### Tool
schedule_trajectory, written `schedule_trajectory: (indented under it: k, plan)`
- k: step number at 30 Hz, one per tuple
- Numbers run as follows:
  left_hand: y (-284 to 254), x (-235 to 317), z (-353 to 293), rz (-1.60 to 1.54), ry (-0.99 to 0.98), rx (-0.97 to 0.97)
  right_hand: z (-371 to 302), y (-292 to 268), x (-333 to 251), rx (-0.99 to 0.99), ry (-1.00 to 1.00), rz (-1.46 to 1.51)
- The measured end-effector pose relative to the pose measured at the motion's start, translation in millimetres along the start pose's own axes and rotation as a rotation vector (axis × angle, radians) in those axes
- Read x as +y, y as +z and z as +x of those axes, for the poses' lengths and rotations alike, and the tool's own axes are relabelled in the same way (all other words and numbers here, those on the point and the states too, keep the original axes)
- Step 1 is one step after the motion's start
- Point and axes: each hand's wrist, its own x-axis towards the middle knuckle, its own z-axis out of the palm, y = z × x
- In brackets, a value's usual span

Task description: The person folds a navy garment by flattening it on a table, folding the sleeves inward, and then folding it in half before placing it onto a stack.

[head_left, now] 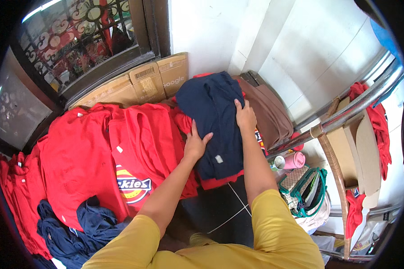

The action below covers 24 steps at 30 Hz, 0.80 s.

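The largest area is covered by red garments (78, 157), which are spread mostly at the left. Behind them, a row of cardboard (146, 83) is placed below the window. The folded navy garment (217, 119) is laid on red cloth at the middle, between both hands, and brown cloth (267, 107) is seen to its right. The navy garment is touched at its left side by the left hand (197, 142), with thumb and forefinger spread apart. Its right edge is touched by the right hand (246, 117); whether cloth is pinched there cannot be told. Near its lower end, a small white tag (218, 159) is shown.
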Motion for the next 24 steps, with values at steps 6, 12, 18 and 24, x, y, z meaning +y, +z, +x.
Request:
schedule_trajectory:
  k: [6, 12, 18, 24]
  plan:
    - [-22, 24, -21, 0.096, 0.361, 0.239, -44, -6, -24, 0.334, -0.58, -0.238]
    - [-100, 4, -79, 0.482, 0.657, 0.153, -87, 8, -25, 0.066, -0.557, -0.192]
    - [-194, -93, -114, 0.401, 0.331, 0.646, -254, 27, -113, -0.193, -1.271, 0.392]
    - [-182, -104, -111, 0.695, 0.427, 0.247, -236, 87, -90, -0.09, -0.873, 0.395]
